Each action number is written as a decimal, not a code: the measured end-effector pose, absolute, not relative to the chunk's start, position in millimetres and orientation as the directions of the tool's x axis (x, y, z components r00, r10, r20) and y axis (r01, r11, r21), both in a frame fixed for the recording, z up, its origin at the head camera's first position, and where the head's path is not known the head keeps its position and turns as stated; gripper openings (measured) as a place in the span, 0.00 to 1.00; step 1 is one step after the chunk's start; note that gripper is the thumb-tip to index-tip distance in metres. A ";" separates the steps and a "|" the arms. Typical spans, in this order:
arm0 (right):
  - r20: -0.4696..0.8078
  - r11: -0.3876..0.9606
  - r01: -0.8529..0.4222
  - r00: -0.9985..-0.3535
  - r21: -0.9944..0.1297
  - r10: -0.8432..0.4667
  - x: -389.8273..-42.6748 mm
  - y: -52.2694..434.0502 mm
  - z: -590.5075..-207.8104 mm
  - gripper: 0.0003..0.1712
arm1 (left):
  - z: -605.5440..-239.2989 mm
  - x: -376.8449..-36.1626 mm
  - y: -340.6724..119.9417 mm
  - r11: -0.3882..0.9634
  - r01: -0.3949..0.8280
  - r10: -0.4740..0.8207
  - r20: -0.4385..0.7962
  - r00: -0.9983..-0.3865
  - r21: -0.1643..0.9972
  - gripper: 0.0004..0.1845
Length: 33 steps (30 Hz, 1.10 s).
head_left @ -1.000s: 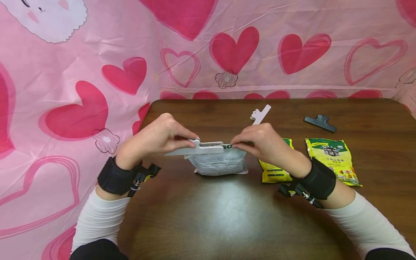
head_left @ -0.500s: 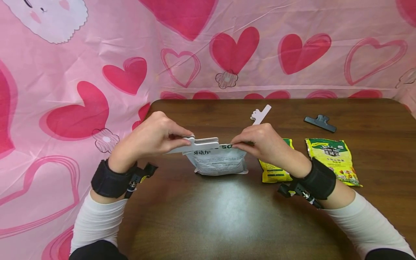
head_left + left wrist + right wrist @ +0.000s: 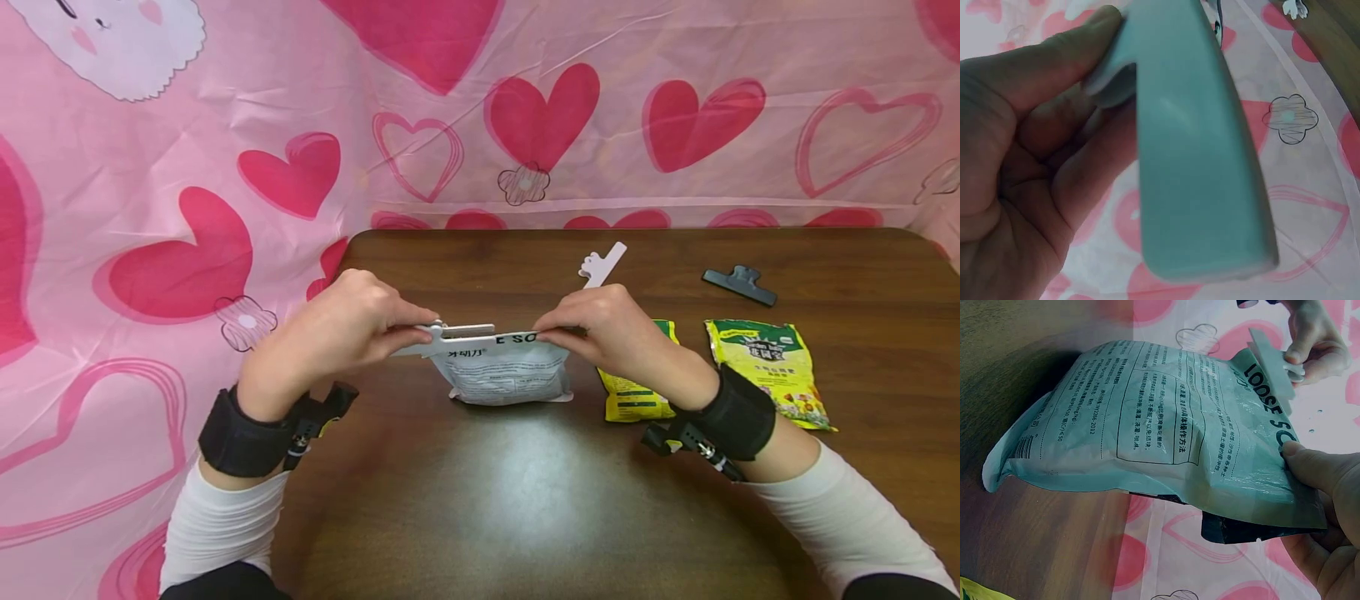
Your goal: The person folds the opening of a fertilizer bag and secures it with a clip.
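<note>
left hand (image 3: 341,329): fingers pinch white sealing clip (image 3: 450,337) at the bag's top-left edge | right hand (image 3: 611,329): pinches top-right corner of white bag (image 3: 506,371) | bag upright on brown table (image 3: 525,500), mid-front | nearby right: yellow packet (image 3: 637,392), green-yellow packet (image 3: 768,367), second white clip (image 3: 602,265), black clip (image 3: 738,284)

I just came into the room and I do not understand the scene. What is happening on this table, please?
A person is working with both hands on a white bag that stands on the brown table. The right hand pinches the bag's top edge at one end. The left hand holds a white sealing clip at the other end of that edge, partly over it. Two yellow-green packets lie to the right, with a second white clip and a dark clip farther back.
</note>
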State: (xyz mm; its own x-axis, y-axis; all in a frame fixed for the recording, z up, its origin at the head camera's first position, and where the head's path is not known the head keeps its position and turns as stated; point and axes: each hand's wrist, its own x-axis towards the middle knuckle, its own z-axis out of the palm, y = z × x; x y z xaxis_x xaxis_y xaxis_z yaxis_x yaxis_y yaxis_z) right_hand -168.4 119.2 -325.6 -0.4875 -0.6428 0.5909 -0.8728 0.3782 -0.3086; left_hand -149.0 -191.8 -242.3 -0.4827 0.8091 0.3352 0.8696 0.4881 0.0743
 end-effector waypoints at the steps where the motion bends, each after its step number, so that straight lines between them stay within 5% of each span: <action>1: 0.592 0.378 -0.873 -0.487 -0.308 -0.643 -168.5 119.2 -325.7 0.13 | -242.6 -148.6 -191.3 0.494 0.867 0.809 0.327 -0.488 0.072 0.13; 17: 0.606 0.370 -0.880 -0.474 -0.298 -0.639 -170.0 119.1 -327.0 0.13 | -257.8 -161.0 -184.6 0.510 0.837 0.796 0.262 -0.546 0.197 0.15; 33: 0.598 0.381 -0.869 -0.495 -0.317 -0.631 -168.2 119.5 -326.1 0.14 | -269.1 -172.7 -170.2 0.402 0.888 0.813 0.360 -0.458 0.224 0.12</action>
State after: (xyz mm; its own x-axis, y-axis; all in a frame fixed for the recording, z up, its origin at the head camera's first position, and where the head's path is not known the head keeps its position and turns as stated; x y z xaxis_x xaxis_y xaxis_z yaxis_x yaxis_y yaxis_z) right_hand -168.2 119.5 -326.1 -0.4949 -0.6307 0.5977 -0.8685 0.3807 -0.3173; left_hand -172.7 -170.2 -269.1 -0.4581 0.8129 0.3597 0.8881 0.4016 0.2236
